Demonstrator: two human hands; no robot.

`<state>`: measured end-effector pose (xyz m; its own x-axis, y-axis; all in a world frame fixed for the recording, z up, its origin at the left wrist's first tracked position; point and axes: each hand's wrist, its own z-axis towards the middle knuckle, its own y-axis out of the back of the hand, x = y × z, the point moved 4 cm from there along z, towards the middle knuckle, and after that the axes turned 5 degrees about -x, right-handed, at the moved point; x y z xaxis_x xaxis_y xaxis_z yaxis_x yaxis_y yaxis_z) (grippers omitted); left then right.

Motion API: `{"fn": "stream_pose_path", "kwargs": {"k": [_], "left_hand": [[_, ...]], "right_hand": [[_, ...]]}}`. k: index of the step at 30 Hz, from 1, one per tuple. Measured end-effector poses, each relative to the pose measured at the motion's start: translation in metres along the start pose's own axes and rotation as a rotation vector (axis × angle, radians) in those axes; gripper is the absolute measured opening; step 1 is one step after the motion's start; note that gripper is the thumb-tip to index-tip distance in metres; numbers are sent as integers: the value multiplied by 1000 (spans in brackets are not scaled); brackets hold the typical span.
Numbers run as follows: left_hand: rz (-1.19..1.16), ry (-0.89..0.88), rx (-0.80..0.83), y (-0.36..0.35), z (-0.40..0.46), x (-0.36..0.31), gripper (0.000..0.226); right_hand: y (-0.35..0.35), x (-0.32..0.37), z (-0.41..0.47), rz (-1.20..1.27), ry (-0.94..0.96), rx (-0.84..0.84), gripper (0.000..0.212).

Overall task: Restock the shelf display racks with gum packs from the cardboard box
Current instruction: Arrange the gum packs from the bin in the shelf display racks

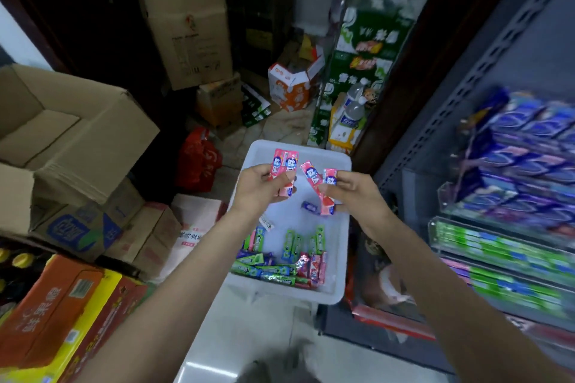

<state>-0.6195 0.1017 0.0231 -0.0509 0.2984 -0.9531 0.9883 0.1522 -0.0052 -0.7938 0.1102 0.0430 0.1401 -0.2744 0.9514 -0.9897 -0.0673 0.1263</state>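
While both hands are hovering mid-frame over the white bin (339, 258), left hand (259, 193) and right hand (353, 193) are each pinching pink gum packs (283, 169), seemingly light, stiff, slick-wrapped, best gripped across flat faces.

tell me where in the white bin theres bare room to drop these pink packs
Bare floor of the white bin lies at its far end, beyond the hands, and mid-bin around the lone blue pack. The near end is crowded with green packs and pink packs.
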Motion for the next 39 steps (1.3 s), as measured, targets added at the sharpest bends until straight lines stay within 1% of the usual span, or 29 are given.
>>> {"fn": "stream_pose_path", "kwargs": {"k": [2, 5, 7, 9, 12, 14, 17, 18, 20, 22, 23, 27, 30, 31, 33, 35, 39], "left_hand": [[-27, -38, 56, -28, -13, -16, 3], [6, -84, 172, -76, -32, -29, 2], [29, -112, 254, -113, -47, -36, 8], [40, -139, 298, -154, -64, -41, 9], [52, -188, 319, -221, -90, -43, 7], [63, -221, 331, -267, -107, -42, 9], [73, -228, 338, -334, -135, -41, 29], [58, -212, 337, -354, -145, -40, 31], [-1, -172, 352, -390, -161, -39, 23], [-26, -148, 350, -418, -172, -39, 13], [-34, -135, 340, -429, -176, -39, 10], [-22, -86, 305, -460, -178, -41, 14], [-30, -82, 327, -476, -175, -47, 13], [-18, -91, 331, -480, -174, -49, 12], [17, -109, 341, -490, -168, -51, 18], [54, -129, 351, -501, -163, -51, 24], [0, -137, 353, -522, -164, -53, 16]], "right_hand": [[29, 9, -19, -13, 35, -49, 23], [76, 12, -48, -16, 43, -117, 16], [111, 9, -65, -21, 53, -161, 17], [149, 6, -85, -36, 70, -196, 14], [209, 4, -115, 13, 85, -259, 12], [252, 2, -133, 71, 92, -300, 11], [317, -5, -153, 101, 111, -359, 14], [338, -8, -159, 99, 107, -369, 17], [374, -10, -167, 100, 104, -376, 24], [403, -13, -173, 90, 114, -357, 24], [414, -15, -176, 86, 121, -348, 21], [445, -16, -181, 61, 132, -320, 8], [461, -15, -178, 44, 134, -343, 19], [466, -14, -176, 19, 133, -354, 18], [474, -12, -172, -50, 140, -386, 10], [482, -10, -169, -88, 150, -416, 10], [493, -9, -167, -63, 162, -409, 12]]}}
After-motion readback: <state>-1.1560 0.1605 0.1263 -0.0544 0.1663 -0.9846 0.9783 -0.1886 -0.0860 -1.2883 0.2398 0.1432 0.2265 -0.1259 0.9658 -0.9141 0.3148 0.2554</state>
